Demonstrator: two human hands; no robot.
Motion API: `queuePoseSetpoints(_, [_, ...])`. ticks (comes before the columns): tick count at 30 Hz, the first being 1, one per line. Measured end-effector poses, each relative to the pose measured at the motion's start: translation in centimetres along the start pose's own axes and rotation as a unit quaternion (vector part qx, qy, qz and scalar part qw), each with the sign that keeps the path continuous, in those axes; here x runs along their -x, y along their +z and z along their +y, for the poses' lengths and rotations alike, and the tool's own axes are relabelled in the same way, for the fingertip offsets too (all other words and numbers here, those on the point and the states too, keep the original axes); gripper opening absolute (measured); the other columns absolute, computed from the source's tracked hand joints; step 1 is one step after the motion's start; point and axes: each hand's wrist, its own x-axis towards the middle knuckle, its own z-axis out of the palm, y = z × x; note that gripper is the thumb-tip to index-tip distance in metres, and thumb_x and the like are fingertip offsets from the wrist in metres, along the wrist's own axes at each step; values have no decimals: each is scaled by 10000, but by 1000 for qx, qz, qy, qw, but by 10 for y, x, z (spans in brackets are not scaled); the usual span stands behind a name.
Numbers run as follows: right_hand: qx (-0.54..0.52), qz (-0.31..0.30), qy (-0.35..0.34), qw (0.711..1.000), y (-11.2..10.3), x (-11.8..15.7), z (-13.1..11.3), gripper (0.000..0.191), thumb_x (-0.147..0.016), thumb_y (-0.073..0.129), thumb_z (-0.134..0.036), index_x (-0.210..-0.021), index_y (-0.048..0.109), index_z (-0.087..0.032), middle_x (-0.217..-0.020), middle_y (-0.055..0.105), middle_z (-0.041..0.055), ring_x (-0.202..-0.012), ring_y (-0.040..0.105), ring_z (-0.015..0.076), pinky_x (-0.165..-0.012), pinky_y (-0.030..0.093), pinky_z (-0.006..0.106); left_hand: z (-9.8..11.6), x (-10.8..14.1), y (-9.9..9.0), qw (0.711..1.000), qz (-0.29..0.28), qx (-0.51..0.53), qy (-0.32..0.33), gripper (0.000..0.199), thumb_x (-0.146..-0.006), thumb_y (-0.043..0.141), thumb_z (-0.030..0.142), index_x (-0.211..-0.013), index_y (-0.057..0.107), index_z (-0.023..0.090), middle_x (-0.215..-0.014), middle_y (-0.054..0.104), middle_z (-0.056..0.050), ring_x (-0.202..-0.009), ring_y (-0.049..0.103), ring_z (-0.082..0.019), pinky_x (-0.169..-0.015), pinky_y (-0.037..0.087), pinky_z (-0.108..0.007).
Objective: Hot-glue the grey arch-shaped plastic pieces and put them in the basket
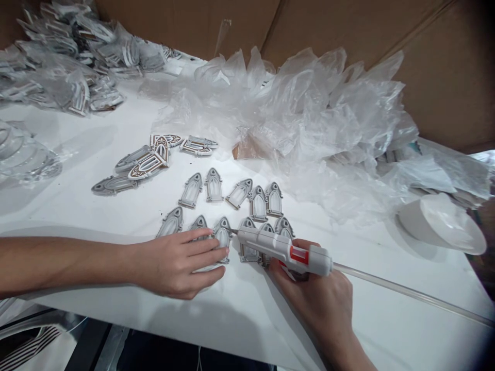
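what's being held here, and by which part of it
The right hand holds a glue gun by its handle, mostly hidden. The left hand lies over arch-shaped pieces, with no visible grip.

Single view, head-worn: camera sits above the near side of the counter [255,304], facing forward and down. Left hand [185,263] and right hand [325,299] fall at close range, low in the field. Counter's front edge slants down rightward along the bottom; brown cardboard [185,26] closes off the far side.
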Motion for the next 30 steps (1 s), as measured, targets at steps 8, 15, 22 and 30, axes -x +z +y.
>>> queuePoseSetpoints(8, [-5,8,-15,1000,-2,-1,3,303,-873,472,-455,-918,566,-170,-469,546,-38,-367,545,173,-396,327,229,0,-1,0,1000,15,0,2,271,-833,628,274,-1064,671,138,-1167,665,-109,-1066,638,-207,-1011,526,-378])
queuePoseSetpoints(15, [-20,10,-30,999,-2,-1,6,277,-850,501,-419,-902,581,-159,-446,516,-41,-366,524,151,-404,348,223,0,-1,1,1000,15,-5,2,277,-828,623,283,-1055,675,134,-1153,667,-106,-1060,637,-203,-1017,526,-383])
queuePoseSetpoints(22, [-63,16,-2,998,-3,0,7,321,-837,549,-428,-956,603,-135,-492,556,-37,-398,547,128,-432,386,212,0,-2,-1,1000,28,-8,4,258,-824,629,267,-1038,683,134,-1124,681,-96,-1039,650,-198,-1016,529,-368])
queuePoseSetpoints(30, [-118,24,79,990,-5,3,11,352,-811,632,-474,-877,643,-129,-498,579,-19,-385,536,110,-400,377,190,-1,0,0,1000,5,-9,10,291,-846,617,297,-1090,670,148,-1208,648,-90,-1075,633,-204,-1016,527,-384])
